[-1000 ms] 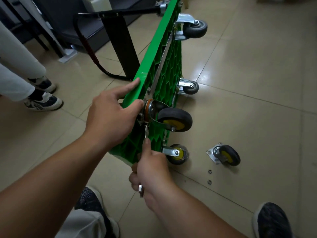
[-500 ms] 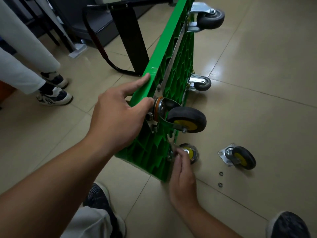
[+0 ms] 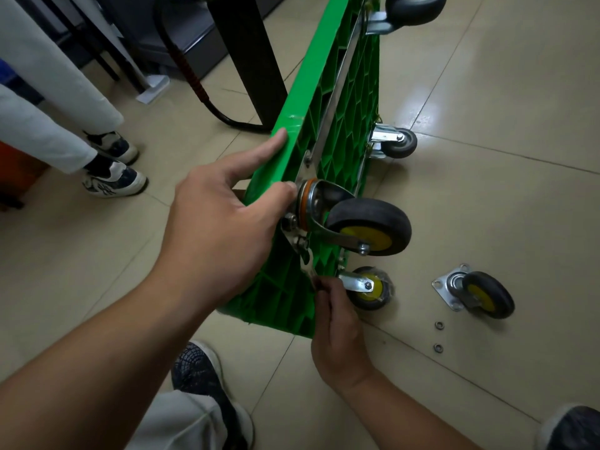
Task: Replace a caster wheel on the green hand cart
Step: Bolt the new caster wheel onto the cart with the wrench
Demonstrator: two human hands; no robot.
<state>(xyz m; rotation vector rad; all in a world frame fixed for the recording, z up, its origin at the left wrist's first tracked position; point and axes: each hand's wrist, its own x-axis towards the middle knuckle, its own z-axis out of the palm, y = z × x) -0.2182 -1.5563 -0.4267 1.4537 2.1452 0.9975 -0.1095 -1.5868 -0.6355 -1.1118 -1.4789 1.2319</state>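
Green cart [image 3: 344, 102] on its side on the floor [image 3: 487, 173], wheels facing right. The left hand [image 3: 224, 222] clasps its top edge, index straight along it and thumb at the upper caster [image 3: 367, 227] plate. The right hand [image 3: 337, 323] has its fingertips bunched at the underside below – whether that grip holds anything, cannot tell. A loose caster [image 3: 477, 292] lies on the floor nearby.

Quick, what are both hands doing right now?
Left hand: grips the green plastic hand cart by its edge.
Right hand: fingers pinched against the cart's underside; what they hold cannot be told.
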